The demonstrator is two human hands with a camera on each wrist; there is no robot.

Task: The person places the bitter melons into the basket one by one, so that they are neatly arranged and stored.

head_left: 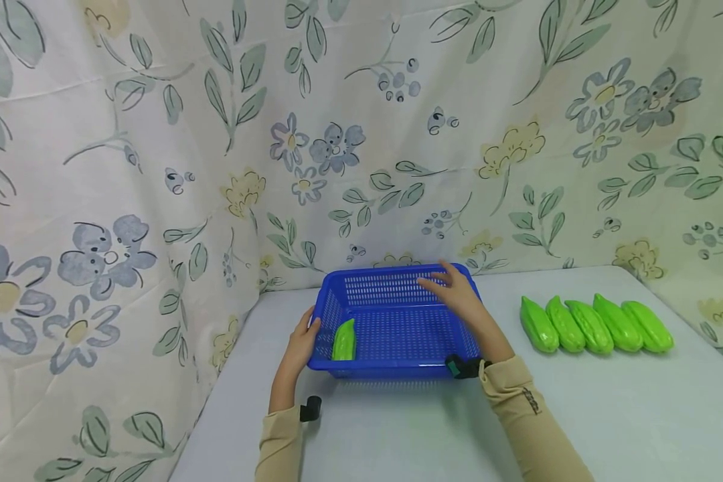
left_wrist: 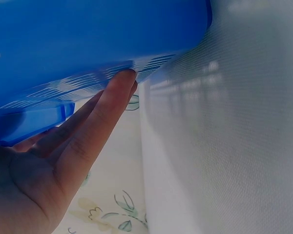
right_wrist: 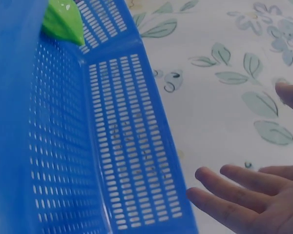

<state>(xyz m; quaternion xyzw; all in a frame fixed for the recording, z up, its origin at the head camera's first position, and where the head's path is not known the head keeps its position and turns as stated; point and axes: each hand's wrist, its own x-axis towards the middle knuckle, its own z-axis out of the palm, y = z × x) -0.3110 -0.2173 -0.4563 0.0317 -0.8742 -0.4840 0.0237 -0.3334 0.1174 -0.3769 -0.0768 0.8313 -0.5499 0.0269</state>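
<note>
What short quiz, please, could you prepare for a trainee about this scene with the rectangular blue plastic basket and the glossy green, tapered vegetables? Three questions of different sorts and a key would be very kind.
1. How many glossy green, tapered vegetables lie directly on the flat white tabletop, outside the basket?
2. True or false: the person's bare right hand is holding a vegetable.
3. In the head view, where inside the rectangular blue plastic basket does the single green vegetable lie?
A) Near the left end
B) In the middle
C) Near the right end

Key: 1. Five; 2. False; 3. A
</note>
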